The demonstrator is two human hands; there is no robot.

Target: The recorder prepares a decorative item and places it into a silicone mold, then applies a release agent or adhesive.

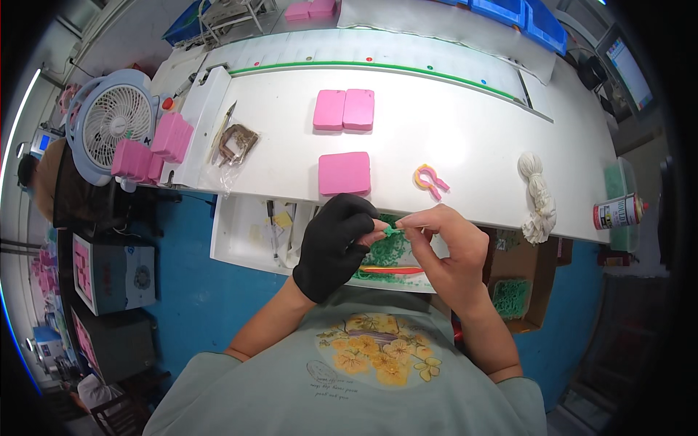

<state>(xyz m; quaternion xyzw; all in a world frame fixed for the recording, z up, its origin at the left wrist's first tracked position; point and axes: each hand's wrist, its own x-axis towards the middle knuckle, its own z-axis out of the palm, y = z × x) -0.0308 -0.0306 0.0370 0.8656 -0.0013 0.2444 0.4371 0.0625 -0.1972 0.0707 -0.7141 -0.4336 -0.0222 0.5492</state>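
My left hand [336, 243], in a black glove with bare fingertips showing, pinches a small green piece [389, 229]. My right hand [454, 258], bare, holds a thin pale stick [423, 228] against that piece. Below both, a pile of small green pieces [385, 251] lies in the open drawer [227, 243], with a red-and-yellow long tool [392, 270] across it. Just beyond my hands on the white table [451, 138] are a pink block [344, 173] and pink-yellow ring-handled pliers or clamp [438, 185]; two more pink blocks [343, 109] sit farther back.
A fan [116, 123], stacked pink blocks [171, 138] and a bagged brown object [238, 143] are at left; cord bundle [538, 196], spray can [618, 214] and screen [629, 73] at right. Green-edged rail [371, 62] runs behind. Another person [98, 396] is at lower left.
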